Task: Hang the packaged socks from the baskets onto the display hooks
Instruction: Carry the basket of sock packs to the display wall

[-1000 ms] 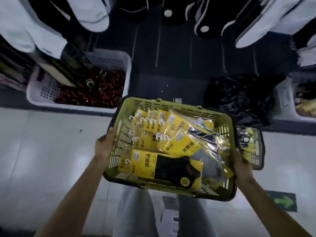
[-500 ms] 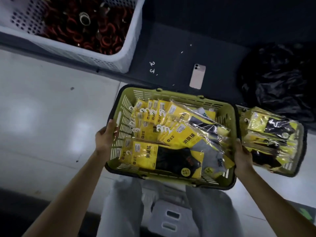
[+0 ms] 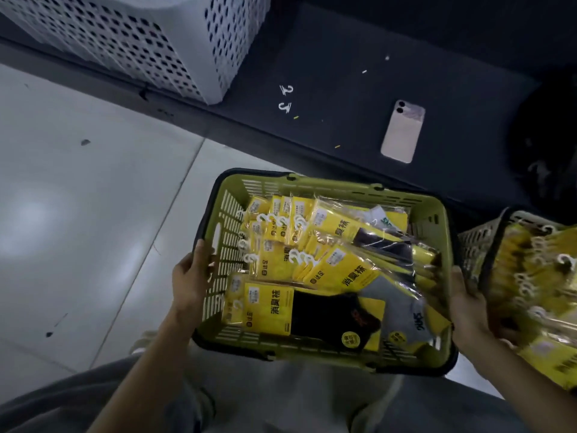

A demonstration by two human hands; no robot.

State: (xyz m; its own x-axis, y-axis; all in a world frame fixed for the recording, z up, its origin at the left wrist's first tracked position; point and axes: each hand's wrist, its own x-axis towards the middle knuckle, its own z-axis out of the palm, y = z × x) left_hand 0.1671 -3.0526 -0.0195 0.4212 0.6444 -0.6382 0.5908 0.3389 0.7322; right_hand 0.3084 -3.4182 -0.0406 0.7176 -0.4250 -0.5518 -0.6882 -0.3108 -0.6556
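Note:
A green basket (image 3: pixel 349 189) with a dark rim is held above my lap, full of yellow sock packets (image 3: pixel 327 264) with white plastic hooks. My left hand (image 3: pixel 190 279) grips the basket's left wall, thumb over the rim. My right hand (image 3: pixel 468 307) grips the right wall. A second basket (image 3: pixel 480 245) of the same yellow sock packets (image 3: pixel 543 276) stands at the right, touching the first. No display hooks are in view.
A white perforated basket (image 3: pixel 175 42) stands at the top left on a dark base shelf (image 3: pixel 327 73). On that shelf lie a phone (image 3: pixel 402 132), two loose white hooks (image 3: pixel 285 98) and a black bag (image 3: pixel 546 142). Pale tiled floor (image 3: pixel 93 214) spreads to the left.
The view has tilted further down and nearer the floor; the hanging socks and red items have left view. Both hands keep their grip on the green basket's sides.

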